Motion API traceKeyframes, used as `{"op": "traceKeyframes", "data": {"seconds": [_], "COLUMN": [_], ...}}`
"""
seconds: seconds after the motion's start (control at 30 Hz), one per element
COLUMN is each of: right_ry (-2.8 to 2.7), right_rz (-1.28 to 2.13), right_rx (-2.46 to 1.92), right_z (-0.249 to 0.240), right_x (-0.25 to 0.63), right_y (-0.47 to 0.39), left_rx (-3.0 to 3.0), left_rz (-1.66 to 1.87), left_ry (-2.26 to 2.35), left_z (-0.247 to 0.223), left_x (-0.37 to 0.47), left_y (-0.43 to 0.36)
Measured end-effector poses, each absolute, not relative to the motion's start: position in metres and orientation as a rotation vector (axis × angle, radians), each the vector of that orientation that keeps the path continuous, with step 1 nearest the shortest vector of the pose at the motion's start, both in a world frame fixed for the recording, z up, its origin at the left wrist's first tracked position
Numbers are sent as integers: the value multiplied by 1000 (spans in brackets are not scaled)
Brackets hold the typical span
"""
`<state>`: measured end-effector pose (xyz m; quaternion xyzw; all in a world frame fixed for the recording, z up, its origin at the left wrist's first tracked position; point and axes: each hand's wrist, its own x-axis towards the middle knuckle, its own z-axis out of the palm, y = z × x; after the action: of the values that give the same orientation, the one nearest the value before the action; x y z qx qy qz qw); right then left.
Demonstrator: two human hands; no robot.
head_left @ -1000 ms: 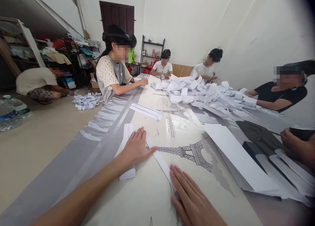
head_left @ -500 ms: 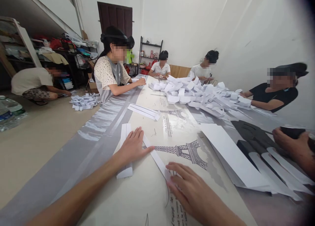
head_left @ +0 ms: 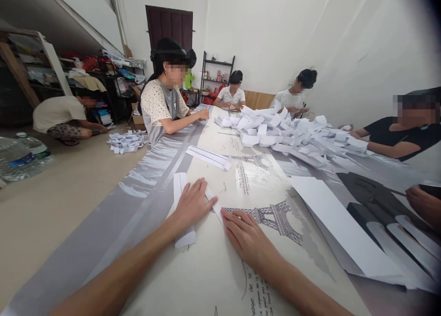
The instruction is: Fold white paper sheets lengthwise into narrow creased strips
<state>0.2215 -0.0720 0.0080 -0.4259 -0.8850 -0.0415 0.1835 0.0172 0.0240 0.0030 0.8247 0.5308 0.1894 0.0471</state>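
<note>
- While the head view shows the hands apart, a narrow white strip (head_left: 217, 209) lies between them on the table; the left hand (head_left: 192, 201) is spread flat across it and a wider lined piece (head_left: 185, 239), the right hand (head_left: 245, 233) touches its near end, pinching or not I cannot tell.
- Eiffel Towers (head_left: 280, 219) mark the pale runner (head_left: 155, 279); grey cloth (head_left: 79, 242) edges it.
- Beyond: a paper heap (head_left: 292, 134), white walls (head_left: 268, 40), dark door (head_left: 168, 26).
</note>
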Motion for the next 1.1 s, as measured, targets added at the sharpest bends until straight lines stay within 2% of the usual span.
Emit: {"op": "traceKeyframes", "data": {"seconds": [0.3, 0.5, 0.77, 0.97, 1.1], "right_ry": [-2447, -2401, -2386, -2470, -2456], "right_rz": [-19, -85, -359, -676, -720], "right_rx": [-1192, -1140, -1174, -1092, -1074], "right_z": [11, 10, -4, -2, 5], "right_x": [221, 220, 230, 247, 252], "right_y": [-71, -68, -101, -151, -167], "left_rx": [2642, 2957, 2905, 2728, 2695], "left_rz": [685, 590, 584, 393, 370], "left_ry": [1718, 1423, 1487, 1586, 1540], "left_z": [3, -4, -7, 2, 13], "left_x": [13, 10, 7, 5, 4], "left_y": [32, 26, 21, 21, 19]}}
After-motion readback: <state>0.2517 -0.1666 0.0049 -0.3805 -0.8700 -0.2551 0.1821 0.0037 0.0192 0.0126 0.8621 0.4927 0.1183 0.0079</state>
